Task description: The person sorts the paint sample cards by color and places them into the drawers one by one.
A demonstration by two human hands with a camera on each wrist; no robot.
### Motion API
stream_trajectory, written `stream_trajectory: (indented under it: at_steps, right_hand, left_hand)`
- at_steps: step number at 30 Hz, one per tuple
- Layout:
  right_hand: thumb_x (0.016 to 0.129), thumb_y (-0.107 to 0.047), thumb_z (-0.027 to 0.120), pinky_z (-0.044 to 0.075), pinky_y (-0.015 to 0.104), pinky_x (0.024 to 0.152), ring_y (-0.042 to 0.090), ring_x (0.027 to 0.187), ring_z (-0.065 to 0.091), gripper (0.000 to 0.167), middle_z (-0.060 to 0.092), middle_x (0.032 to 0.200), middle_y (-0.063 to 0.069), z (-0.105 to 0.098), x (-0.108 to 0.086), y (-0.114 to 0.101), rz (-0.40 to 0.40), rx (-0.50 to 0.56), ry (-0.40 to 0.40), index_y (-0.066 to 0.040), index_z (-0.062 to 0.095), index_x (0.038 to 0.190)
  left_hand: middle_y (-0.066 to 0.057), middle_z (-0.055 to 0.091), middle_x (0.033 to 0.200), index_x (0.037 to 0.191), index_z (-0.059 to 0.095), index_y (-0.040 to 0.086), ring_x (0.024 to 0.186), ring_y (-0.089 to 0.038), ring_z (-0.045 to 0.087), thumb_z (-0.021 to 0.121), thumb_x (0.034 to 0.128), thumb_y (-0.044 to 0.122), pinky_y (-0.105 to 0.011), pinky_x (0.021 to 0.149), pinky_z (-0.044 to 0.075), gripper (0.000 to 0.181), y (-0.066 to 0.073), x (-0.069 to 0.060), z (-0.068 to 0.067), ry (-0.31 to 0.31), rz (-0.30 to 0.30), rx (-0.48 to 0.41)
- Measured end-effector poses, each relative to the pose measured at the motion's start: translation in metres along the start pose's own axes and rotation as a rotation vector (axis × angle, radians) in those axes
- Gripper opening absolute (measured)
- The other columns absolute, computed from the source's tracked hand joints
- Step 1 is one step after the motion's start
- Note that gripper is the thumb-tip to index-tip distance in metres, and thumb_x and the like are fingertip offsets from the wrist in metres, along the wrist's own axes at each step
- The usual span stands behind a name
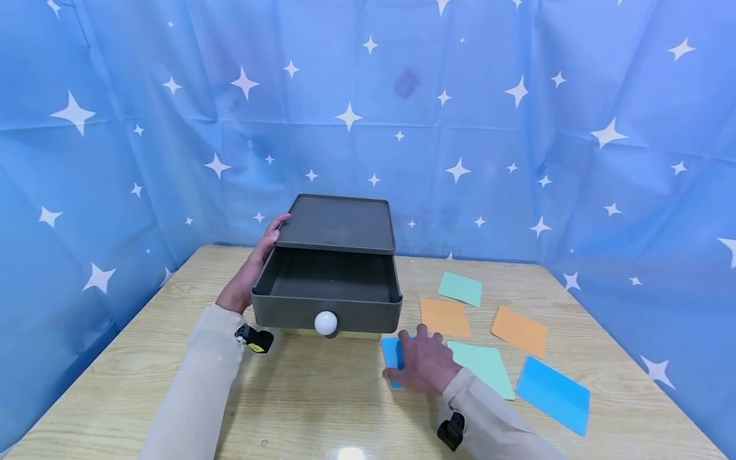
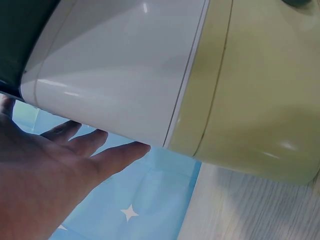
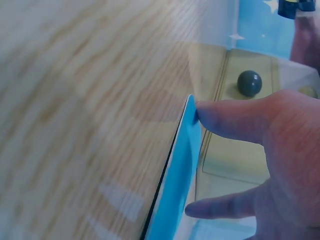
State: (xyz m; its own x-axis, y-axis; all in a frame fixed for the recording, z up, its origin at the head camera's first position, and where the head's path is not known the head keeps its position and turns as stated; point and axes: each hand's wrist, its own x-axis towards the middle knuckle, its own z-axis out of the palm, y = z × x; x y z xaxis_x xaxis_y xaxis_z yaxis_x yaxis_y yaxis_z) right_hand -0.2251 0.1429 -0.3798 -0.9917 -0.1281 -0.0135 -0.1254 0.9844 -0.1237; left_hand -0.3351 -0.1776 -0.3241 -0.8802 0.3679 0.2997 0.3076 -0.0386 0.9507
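Note:
A small drawer cabinet (image 1: 345, 220) with a dark grey top stands on the table. Its dark top drawer (image 1: 287, 313), with a white knob, is pulled out, and its visible floor is bare. Against the cabinet's left side rests my left hand (image 1: 253, 271), fingers extended along the wall; the left wrist view shows white and yellow lower sections (image 2: 260, 85). My right hand (image 1: 424, 363) is spread over a blue card (image 1: 393, 358) on the table in front of the cabinet's right corner. In the right wrist view, the thumb (image 3: 230, 117) touches the card's edge.
Right of my right hand lie a large green card (image 1: 485, 367), another blue card (image 1: 554, 393), two orange cards (image 1: 445, 317) and a smaller green card (image 1: 461, 289). A blue curtain (image 1: 489, 128) with white stars hangs behind the wooden table (image 1: 322, 409).

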Motion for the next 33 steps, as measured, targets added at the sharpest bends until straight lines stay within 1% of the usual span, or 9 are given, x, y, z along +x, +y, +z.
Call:
stream_trajectory:
  at_steps: [3, 7, 10, 13, 16, 20, 25, 28, 33]
  right_hand:
    - [0.073, -0.055, 0.081, 0.053, 0.056, 0.07, 0.037, 0.09, 0.052, 0.072, 0.055, 0.115, 0.021, 0.0, 0.001, 0.0, 0.001, -0.019, -0.001, -0.01, 0.061, 0.126]
    - [0.073, -0.054, 0.081, 0.052, 0.056, 0.072, 0.036, 0.091, 0.051, 0.07, 0.055, 0.114, 0.02, 0.001, 0.001, 0.001, -0.005, -0.041, 0.025, -0.011, 0.062, 0.125]
    - [0.072, -0.05, 0.082, 0.052, 0.057, 0.072, 0.037, 0.093, 0.051, 0.069, 0.054, 0.115, 0.021, 0.002, 0.001, 0.002, -0.021, -0.043, 0.052, -0.012, 0.061, 0.126]
    - [0.072, -0.046, 0.082, 0.051, 0.058, 0.07, 0.037, 0.094, 0.05, 0.068, 0.053, 0.117, 0.021, 0.001, 0.001, 0.003, -0.041, -0.05, 0.068, -0.011, 0.061, 0.126]
    - [0.072, -0.042, 0.082, 0.052, 0.057, 0.068, 0.036, 0.095, 0.049, 0.066, 0.053, 0.117, 0.021, -0.001, -0.001, 0.005, -0.071, -0.058, 0.085, -0.011, 0.061, 0.127]
    - [0.075, -0.037, 0.081, 0.053, 0.055, 0.069, 0.038, 0.102, 0.048, 0.062, 0.053, 0.124, 0.023, -0.007, -0.005, 0.009, -0.116, -0.022, 0.112, -0.01, 0.061, 0.127]
    - [0.075, -0.034, 0.082, 0.054, 0.053, 0.07, 0.04, 0.106, 0.052, 0.057, 0.056, 0.128, 0.023, -0.016, -0.011, 0.013, -0.145, 0.029, 0.149, -0.011, 0.064, 0.124]
    - [0.074, -0.034, 0.084, 0.054, 0.05, 0.069, 0.04, 0.105, 0.055, 0.052, 0.06, 0.126, 0.02, -0.022, -0.015, 0.016, -0.159, 0.05, 0.16, -0.012, 0.068, 0.119]
    - [0.074, -0.031, 0.083, 0.054, 0.045, 0.07, 0.035, 0.101, 0.057, 0.045, 0.064, 0.122, 0.014, -0.032, -0.019, 0.021, -0.173, 0.094, 0.148, -0.014, 0.07, 0.113]
  left_hand:
    - [0.001, -0.001, 0.169, 0.16, 0.007, 0.04, 0.153, -0.03, 0.006, 0.019, 0.1054, 0.052, -0.061, 0.116, 0.021, 0.058, 0.0, -0.001, 0.001, 0.002, -0.004, -0.005]
    - [0.0, 0.001, 0.169, 0.16, 0.007, 0.039, 0.153, -0.031, 0.008, 0.02, 0.1049, 0.052, -0.06, 0.116, 0.022, 0.058, 0.001, 0.0, 0.001, -0.002, -0.008, -0.014]
    - [-0.002, 0.004, 0.169, 0.16, 0.008, 0.039, 0.151, -0.032, 0.012, 0.02, 0.1048, 0.051, -0.055, 0.113, 0.026, 0.058, 0.002, 0.0, 0.001, -0.002, -0.008, -0.012]
    - [-0.003, 0.005, 0.169, 0.16, 0.008, 0.039, 0.151, -0.033, 0.014, 0.02, 0.1048, 0.05, -0.053, 0.112, 0.027, 0.057, 0.002, 0.0, 0.001, -0.002, -0.008, -0.011]
    - [-0.003, 0.005, 0.169, 0.16, 0.008, 0.039, 0.151, -0.033, 0.014, 0.02, 0.1047, 0.051, -0.054, 0.112, 0.028, 0.058, 0.002, -0.001, 0.001, -0.002, -0.008, -0.01]
    - [-0.003, 0.005, 0.169, 0.16, 0.008, 0.04, 0.151, -0.033, 0.014, 0.02, 0.1044, 0.052, -0.056, 0.113, 0.026, 0.058, 0.003, -0.001, 0.001, -0.002, -0.009, -0.013]
    - [-0.004, 0.006, 0.168, 0.16, 0.008, 0.039, 0.151, -0.033, 0.015, 0.02, 0.1047, 0.05, -0.054, 0.113, 0.027, 0.057, 0.005, -0.001, 0.002, 0.001, -0.006, -0.015]
    - [-0.005, 0.006, 0.168, 0.16, 0.007, 0.038, 0.151, -0.033, 0.014, 0.019, 0.1049, 0.048, -0.054, 0.113, 0.027, 0.057, 0.007, -0.002, 0.002, 0.002, -0.001, -0.016]
    - [-0.005, 0.005, 0.169, 0.16, 0.006, 0.036, 0.152, -0.033, 0.011, 0.017, 0.1051, 0.047, -0.06, 0.116, 0.021, 0.057, 0.007, -0.003, 0.003, 0.003, 0.007, -0.015]
